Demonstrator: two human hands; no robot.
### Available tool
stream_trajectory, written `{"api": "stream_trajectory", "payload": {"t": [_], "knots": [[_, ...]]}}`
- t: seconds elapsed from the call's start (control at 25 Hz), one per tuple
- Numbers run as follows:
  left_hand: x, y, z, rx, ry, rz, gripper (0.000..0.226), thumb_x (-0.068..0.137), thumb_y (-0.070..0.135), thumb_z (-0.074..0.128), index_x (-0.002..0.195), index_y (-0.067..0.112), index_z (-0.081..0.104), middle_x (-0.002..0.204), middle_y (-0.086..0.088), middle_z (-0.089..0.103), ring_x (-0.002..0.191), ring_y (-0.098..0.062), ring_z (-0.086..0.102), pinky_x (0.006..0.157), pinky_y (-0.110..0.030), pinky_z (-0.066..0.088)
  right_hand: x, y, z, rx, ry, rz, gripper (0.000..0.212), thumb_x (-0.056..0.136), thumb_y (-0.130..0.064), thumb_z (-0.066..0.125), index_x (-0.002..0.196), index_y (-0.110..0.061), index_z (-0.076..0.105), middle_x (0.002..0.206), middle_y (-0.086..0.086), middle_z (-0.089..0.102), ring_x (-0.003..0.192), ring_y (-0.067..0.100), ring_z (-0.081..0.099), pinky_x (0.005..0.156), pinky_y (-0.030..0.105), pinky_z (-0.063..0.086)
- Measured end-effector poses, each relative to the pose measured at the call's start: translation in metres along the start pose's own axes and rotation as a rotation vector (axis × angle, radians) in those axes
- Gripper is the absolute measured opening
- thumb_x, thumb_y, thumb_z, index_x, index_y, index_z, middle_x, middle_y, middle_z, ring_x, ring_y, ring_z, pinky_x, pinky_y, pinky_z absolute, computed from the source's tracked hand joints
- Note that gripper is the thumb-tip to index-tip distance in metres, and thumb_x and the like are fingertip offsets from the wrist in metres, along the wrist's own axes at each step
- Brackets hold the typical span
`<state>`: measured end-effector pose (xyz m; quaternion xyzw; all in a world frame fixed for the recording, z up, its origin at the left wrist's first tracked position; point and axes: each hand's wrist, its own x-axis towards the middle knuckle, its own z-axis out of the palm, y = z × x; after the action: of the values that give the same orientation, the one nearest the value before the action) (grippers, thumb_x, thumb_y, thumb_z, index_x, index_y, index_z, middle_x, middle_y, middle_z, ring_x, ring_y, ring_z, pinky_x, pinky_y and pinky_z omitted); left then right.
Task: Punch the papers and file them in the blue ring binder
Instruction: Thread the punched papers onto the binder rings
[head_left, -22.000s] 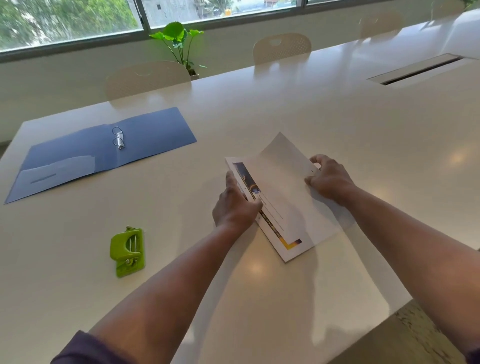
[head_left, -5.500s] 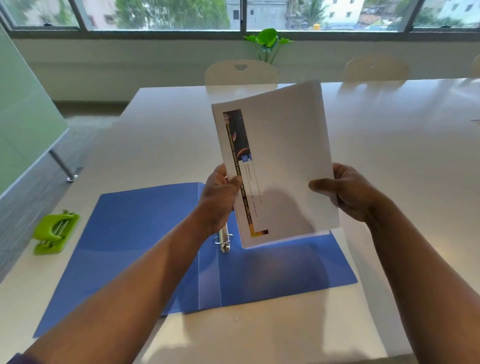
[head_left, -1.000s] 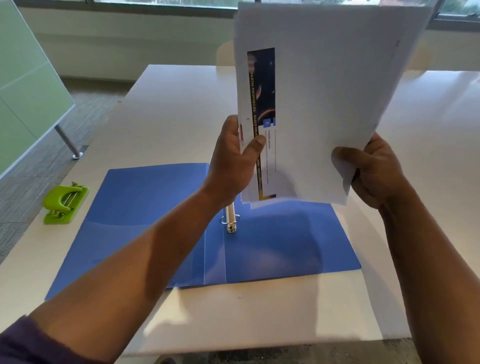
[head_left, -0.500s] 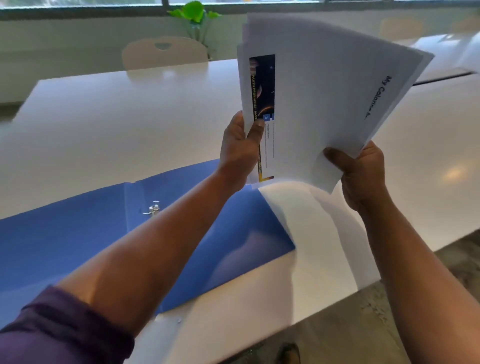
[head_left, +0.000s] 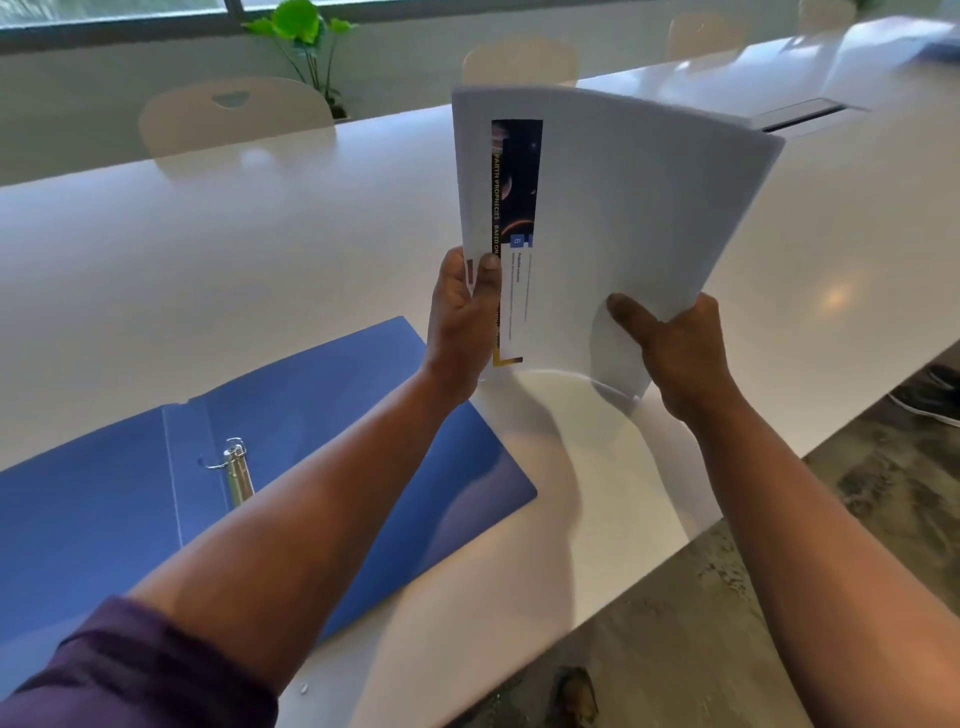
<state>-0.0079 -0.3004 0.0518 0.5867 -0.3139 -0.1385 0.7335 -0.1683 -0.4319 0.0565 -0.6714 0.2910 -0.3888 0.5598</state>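
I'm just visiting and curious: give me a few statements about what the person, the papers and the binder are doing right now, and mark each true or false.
1. Both hands hold the papers up off the table. True.
2. The blue ring binder is closed. False: it lies open, its metal rings showing.
3. The left hand pinches the papers' printed edge. True.
4. The right hand rests flat on the table. False: it grips the papers' lower corner.
5. The papers are already on the rings. False: nothing is threaded on them.

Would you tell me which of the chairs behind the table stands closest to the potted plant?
The leftmost chair, with the cut-out handle in its back: the potted plant rises right beside it. The middle chair and the right chair stand farther along the table.
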Motion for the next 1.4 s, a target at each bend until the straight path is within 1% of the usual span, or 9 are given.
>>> {"api": "stream_trajectory", "payload": {"t": [0.16, 0.4, 0.52, 0.72, 0.84, 1.0, 1.16, 1.28, 1.4], "knots": [[-0.001, 0.003, 0.001, -0.075, -0.014, 0.003, 0.019, 0.112, 0.025, 0.031, 0.107, 0.015, 0.047, 0.098, -0.003, 0.064, 0.084, -0.009, 0.067, 0.077, -0.031, 0.059, 0.001, -0.004, -0.002, 0.058, -0.034, 0.029, 0.027, 0.084, -0.016, 0.079, 0.11, -0.015, 0.07, 0.101, 0.004, 0.074, 0.088, 0.021, 0.072, 0.075, 0.033, 0.061], [-0.009, -0.002, 0.0, -0.15, -0.049, -0.061, 0.035, 0.11, 0.038, 0.022, 0.122, 0.02, 0.049, 0.12, -0.009, 0.063, 0.107, -0.016, 0.066, 0.093, -0.035, 0.058, -0.003, 0.001, -0.005, 0.069, -0.037, 0.077, 0.031, 0.085, -0.01, 0.077, 0.114, -0.012, 0.068, 0.101, 0.002, 0.073, 0.087, 0.019, 0.07, 0.075, 0.031, 0.06], [-0.012, -0.005, 0.001, -0.225, -0.033, -0.137, 0.049, 0.111, 0.039, 0.014, 0.135, 0.019, 0.052, 0.127, -0.011, 0.066, 0.115, -0.022, 0.066, 0.093, -0.034, 0.058, -0.005, 0.003, -0.008, 0.061, -0.047, 0.094, 0.03, 0.084, -0.008, 0.078, 0.112, -0.012, 0.069, 0.101, 0.002, 0.074, 0.087, 0.019, 0.07, 0.077, 0.033, 0.059], [-0.012, -0.011, 0.002, -0.224, -0.082, -0.174, 0.063, 0.108, 0.049, 0.004, 0.133, 0.023, 0.056, 0.127, -0.009, 0.068, 0.115, -0.024, 0.068, 0.093, -0.038, 0.057, -0.003, 0.004, -0.018, 0.018, -0.101, 0.089, 0.031, 0.082, -0.011, 0.079, 0.112, -0.012, 0.07, 0.108, 0.011, 0.072, 0.094, 0.028, 0.069, 0.082, 0.041, 0.059], [-0.012, -0.012, 0.005, -0.194, -0.088, -0.171, 0.05, 0.11, 0.046, 0.017, 0.133, 0.023, 0.055, 0.128, -0.009, 0.067, 0.114, -0.02, 0.068, 0.094, -0.037, 0.058, -0.003, 0.003, -0.021, -0.004, -0.112, 0.105, 0.03, 0.084, -0.009, 0.078, 0.112, -0.013, 0.069, 0.112, 0.014, 0.071, 0.099, 0.034, 0.068, 0.088, 0.047, 0.059], [-0.009, -0.014, 0.007, -0.052, -0.052, -0.167, 0.016, 0.109, 0.023, 0.041, 0.117, 0.015, 0.052, 0.112, -0.002, 0.068, 0.097, -0.013, 0.07, 0.081, -0.031, 0.06, -0.005, -0.005, -0.023, -0.017, -0.119, 0.087, 0.031, 0.082, -0.012, 0.08, 0.111, -0.012, 0.07, 0.105, 0.01, 0.074, 0.094, 0.031, 0.07, 0.09, 0.052, 0.058], [-0.007, -0.017, 0.005, -0.138, -0.01, -0.243, 0.017, 0.109, 0.021, 0.04, 0.119, 0.018, 0.054, 0.114, -0.004, 0.07, 0.101, -0.021, 0.07, 0.089, -0.044, 0.061, 0.003, -0.024, -0.026, -0.139, -0.16, 0.024, 0.041, 0.074, -0.022, 0.079, 0.113, -0.019, 0.071, 0.105, 0.003, 0.076, 0.096, 0.03, 0.072, 0.085, 0.048, 0.06], [-0.008, -0.019, 0.004, -0.251, 0.081, -0.349, 0.018, 0.109, 0.023, 0.041, 0.121, 0.018, 0.052, 0.122, -0.009, 0.069, 0.11, -0.03, 0.069, 0.093, -0.054, 0.058, 0.01, -0.037, -0.031, -0.239, -0.225, 0.03, 0.031, 0.079, -0.01, 0.076, 0.107, -0.024, 0.071, 0.099, 0.0, 0.076, 0.088, 0.025, 0.074, 0.077, 0.043, 0.061], [-0.005, -0.02, -0.001, -0.331, 0.2, -0.44, 0.017, 0.109, 0.025, 0.042, 0.121, 0.02, 0.053, 0.121, -0.008, 0.07, 0.106, -0.028, 0.069, 0.094, -0.06, 0.055, 0.006, -0.029, -0.033, -0.151, -0.276, 0.153, 0.026, 0.082, 0.0, 0.074, 0.101, -0.018, 0.071, 0.094, 0.005, 0.075, 0.081, 0.024, 0.071, 0.069, 0.035, 0.061]]}}
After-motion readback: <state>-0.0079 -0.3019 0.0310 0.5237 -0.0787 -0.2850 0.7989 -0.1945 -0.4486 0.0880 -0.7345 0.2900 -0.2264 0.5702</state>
